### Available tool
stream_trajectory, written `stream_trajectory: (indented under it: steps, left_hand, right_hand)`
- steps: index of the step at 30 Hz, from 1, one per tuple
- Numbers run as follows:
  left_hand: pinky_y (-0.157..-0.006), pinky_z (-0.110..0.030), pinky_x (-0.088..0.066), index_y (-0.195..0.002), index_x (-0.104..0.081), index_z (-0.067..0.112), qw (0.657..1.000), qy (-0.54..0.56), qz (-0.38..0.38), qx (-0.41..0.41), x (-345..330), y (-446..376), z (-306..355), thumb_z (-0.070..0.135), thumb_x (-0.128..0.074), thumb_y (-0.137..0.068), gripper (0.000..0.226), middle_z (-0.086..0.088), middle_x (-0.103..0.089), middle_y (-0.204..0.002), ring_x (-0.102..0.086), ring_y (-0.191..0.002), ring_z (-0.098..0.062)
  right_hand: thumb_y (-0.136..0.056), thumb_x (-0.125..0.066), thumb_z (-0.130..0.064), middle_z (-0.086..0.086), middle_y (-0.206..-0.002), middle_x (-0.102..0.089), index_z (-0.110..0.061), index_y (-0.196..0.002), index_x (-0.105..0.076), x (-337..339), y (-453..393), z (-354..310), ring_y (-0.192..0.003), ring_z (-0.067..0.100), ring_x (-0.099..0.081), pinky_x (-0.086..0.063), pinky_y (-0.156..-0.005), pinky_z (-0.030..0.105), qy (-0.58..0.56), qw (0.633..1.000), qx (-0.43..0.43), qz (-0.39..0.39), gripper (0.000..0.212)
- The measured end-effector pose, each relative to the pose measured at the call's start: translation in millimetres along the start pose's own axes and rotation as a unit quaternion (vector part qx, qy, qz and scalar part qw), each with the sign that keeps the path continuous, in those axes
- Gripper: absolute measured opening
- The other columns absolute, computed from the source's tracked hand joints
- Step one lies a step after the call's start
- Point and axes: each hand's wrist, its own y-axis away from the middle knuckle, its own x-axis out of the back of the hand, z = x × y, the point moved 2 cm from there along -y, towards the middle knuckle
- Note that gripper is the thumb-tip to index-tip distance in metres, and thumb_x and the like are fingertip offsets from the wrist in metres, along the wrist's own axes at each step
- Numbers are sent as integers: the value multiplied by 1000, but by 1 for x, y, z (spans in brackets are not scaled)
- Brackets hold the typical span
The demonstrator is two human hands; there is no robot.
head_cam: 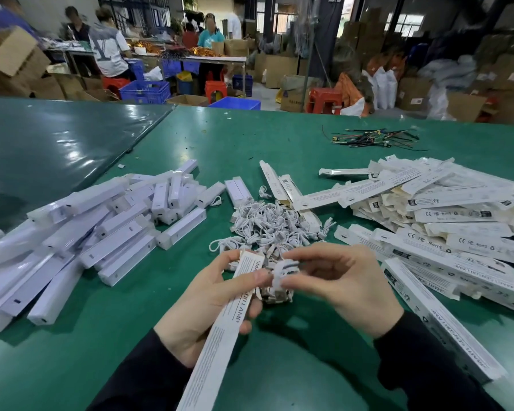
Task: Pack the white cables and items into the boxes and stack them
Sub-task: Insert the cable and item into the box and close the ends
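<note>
The right hand [343, 284] pinches a small coiled white cable [282, 269] between thumb and fingertips, holding it just at the open top end of a long, narrow white box [220, 336]. The left hand [211, 304] is wrapped around that box — thumb across its printed face, fingers curled behind — and the box slants from the hands down toward the lower edge of the view. Cable and box mouth meet between the two hands, slightly above the green table [294, 366]. Both wrists wear dark sleeves.

Just beyond the hands lies a heap of loose white cables [276, 223], each coiled into a small bundle. To the left is a pile of plain white lamp bars [80, 232], lying criss-crossed. To the right spreads a wide pile of flat printed boxes [445, 221], overlapping one another. Farther back on the table, near its far edge, sits a small tangle of dark wires [374, 139]. Behind the table, people stand at another workbench among cardboard cartons — blue crates and red stools on the floor.
</note>
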Motion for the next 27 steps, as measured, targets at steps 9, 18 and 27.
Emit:
stream_trajectory:
  steps: [9,18,27]
  left_hand:
    - [-37,-20,-47,-133,-36,24,977,-116,-174,48,-8,7,-10,11,-66,-85,58,-28,-67,-111,-61,-49,-20]
    - [-38,-20,-47,-140,-32,26,970,-106,-214,49,-10,9,-11,9,-64,-87,64,-32,-65,-112,-61,-49,-19]
    - [-37,-21,-47,-140,-34,27,969,-93,-225,49,-11,9,-11,6,-62,-88,63,-34,-64,-113,-59,-46,-18]
  right_hand:
    - [-76,-70,-21,-1,-88,-71,-21,-101,-76,10,-4,0,-80,13,-65,-52,-76,25,34,999,6,19,25]
    - [-83,-74,-8,-6,-81,-71,-17,-95,-79,12,-3,-3,-75,5,-64,-47,-72,18,137,989,-25,-39,15]
    - [-83,-71,1,16,-90,-75,-4,-94,-75,6,0,-2,-80,23,-71,-57,-77,30,13,991,-90,-102,13]
